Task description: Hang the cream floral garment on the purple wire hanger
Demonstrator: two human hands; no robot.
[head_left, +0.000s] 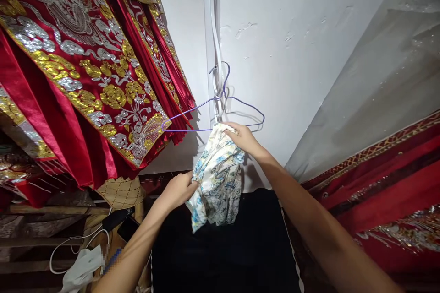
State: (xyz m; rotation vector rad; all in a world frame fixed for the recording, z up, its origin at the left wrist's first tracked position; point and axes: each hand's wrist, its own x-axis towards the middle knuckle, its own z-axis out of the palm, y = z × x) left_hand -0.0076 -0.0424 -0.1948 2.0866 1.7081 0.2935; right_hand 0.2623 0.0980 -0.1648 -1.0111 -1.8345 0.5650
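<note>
A piece of white cloth with a blue and green floral print [220, 169] hangs folded over the lower bar of a purple wire hanger [187, 112]. My right hand [242, 137] is closed on the cloth's upper edge, close to that bar. Lower down, my left hand [178, 190] pinches the cloth's left edge between thumb and fingers. The hanger's hook is at a white strap or cord [216, 41] running down the wall; whether it is hooked on there I cannot tell. Folds hide some of my fingertips.
Red costumes with gold and silver sequins [113, 96] hang at the left. Red embroidered fabric [395, 192] and clear plastic sheeting [371, 73] are at the right. A black surface [223, 256] lies below. A white cable [57, 249] and a phone [128, 229] rest at lower left.
</note>
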